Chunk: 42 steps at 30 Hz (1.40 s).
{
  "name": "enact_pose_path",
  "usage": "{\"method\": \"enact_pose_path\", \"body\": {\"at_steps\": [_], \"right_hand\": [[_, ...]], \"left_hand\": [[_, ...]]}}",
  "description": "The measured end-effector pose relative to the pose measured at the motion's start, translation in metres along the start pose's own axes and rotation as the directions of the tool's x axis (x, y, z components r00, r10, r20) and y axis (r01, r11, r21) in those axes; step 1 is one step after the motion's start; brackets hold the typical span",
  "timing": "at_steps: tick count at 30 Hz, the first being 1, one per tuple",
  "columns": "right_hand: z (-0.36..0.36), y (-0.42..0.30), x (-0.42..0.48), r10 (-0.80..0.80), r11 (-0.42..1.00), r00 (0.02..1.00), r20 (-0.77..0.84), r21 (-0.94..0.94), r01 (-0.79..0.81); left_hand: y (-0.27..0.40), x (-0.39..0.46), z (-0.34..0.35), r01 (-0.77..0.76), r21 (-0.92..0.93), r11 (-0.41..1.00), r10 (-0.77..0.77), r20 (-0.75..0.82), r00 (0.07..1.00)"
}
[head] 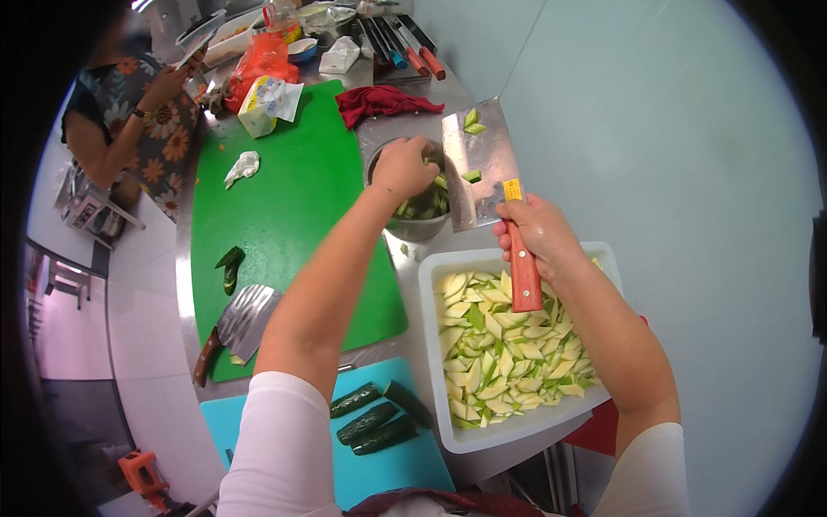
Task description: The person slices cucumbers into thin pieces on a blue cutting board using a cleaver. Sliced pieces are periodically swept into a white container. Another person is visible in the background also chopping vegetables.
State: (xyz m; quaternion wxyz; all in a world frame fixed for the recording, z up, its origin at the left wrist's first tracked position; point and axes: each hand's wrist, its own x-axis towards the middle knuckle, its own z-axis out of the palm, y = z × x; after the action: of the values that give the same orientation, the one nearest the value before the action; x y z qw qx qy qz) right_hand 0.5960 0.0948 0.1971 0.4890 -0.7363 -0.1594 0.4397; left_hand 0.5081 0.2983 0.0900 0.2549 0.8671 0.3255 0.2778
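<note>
My right hand (536, 229) grips the red wooden handle of a cleaver (481, 155), whose broad blade carries a few green cucumber pieces (473, 121). My left hand (406, 167) is at the mouth of a round metal pot (417, 227) holding cut cucumber; its fingertips are partly hidden, and whether they hold a piece is unclear. Below the cleaver stands a white plastic tub (433, 349) of pale green sliced vegetable (517, 349). Cucumber lengths (365, 423) lie on a blue cutting board (400, 468). A second cleaver (245, 323) with a brown handle rests on the green cutting board (297, 194).
A red cloth (387, 103), a tissue pack (265, 106), a crumpled tissue (243, 168) and cucumber ends (230, 268) lie on the worktop and green board. Several knives (407, 48) lie at the far end, beside a red plastic bag (261, 61). Another person (139, 123) stands at the left.
</note>
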Motion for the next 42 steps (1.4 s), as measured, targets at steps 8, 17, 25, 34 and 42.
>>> {"method": "enact_pose_path", "body": {"at_steps": [8, 17, 25, 34, 42], "right_hand": [[0.003, -0.002, -0.006, 0.007, 1.0, 0.999, 0.05, -0.022, -0.006], [0.004, -0.003, -0.001, -0.04, 0.999, 0.998, 0.05, 0.027, 0.038], [0.008, -0.007, -0.014, -0.016, 0.996, 1.0, 0.017, -0.092, 0.018], [-0.015, -0.006, -0.035, -0.17, 0.985, 0.985, -0.017, -0.016, 0.169], [-0.069, 0.006, -0.087, -0.169, 0.946, 0.965, -0.198, 0.241, 0.215]], "left_hand": [[0.048, 0.029, 0.005, -0.478, -0.358, 0.802, 0.368, -0.334, 0.868], [0.032, 0.009, 0.007, -0.452, -0.102, 0.886, 0.43, -0.185, 0.884], [0.025, 0.012, -0.006, -0.43, 0.058, 0.901, 0.402, -0.485, 0.776], [0.018, -0.013, -0.024, -0.271, 0.105, 0.957, 0.291, -0.348, 0.891], [-0.029, -0.128, -0.03, -0.521, 0.189, 0.833, 0.483, 0.214, 0.849]]}}
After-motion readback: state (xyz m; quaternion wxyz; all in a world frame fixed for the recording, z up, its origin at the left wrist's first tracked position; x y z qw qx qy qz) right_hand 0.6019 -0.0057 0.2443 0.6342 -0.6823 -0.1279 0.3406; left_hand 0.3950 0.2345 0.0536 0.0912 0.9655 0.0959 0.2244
